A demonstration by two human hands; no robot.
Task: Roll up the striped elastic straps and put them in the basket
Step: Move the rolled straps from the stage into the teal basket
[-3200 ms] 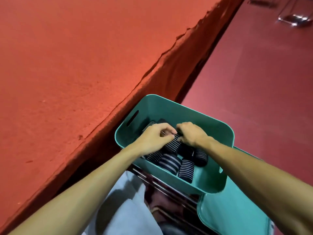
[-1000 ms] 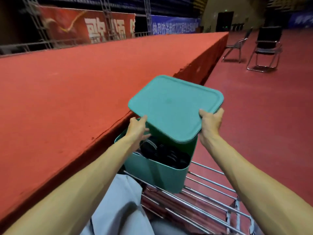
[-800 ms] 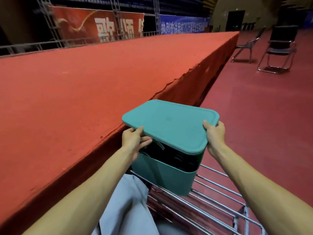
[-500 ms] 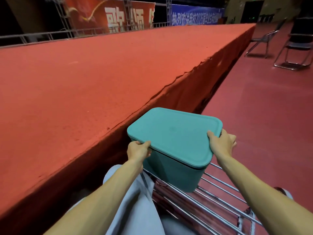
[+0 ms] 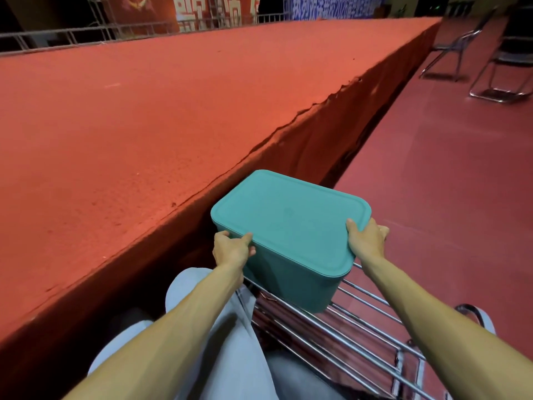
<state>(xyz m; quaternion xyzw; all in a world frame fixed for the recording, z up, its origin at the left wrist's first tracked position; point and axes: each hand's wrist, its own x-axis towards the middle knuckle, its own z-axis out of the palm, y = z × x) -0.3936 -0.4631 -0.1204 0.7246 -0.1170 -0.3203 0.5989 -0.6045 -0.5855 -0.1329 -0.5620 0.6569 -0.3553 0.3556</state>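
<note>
The teal basket stands on a metal wire rack in front of me, covered by its flat teal lid. My left hand grips the lid's near left edge, thumb on top and fingers curled under the rim. At the lid's near right corner my right hand holds the edge, with the thumb lying on the lid. The rolled striped straps are hidden inside the basket.
A raised red carpeted stage runs along my left, its edge close beside the basket. Red floor spreads to the right. Two folding chairs stand at the far right. My grey trousers show below.
Both hands left the straps in the open basket, brought the lid over it and lowered it until it lay flat on the rim. The hands stay on the lid's edges.
</note>
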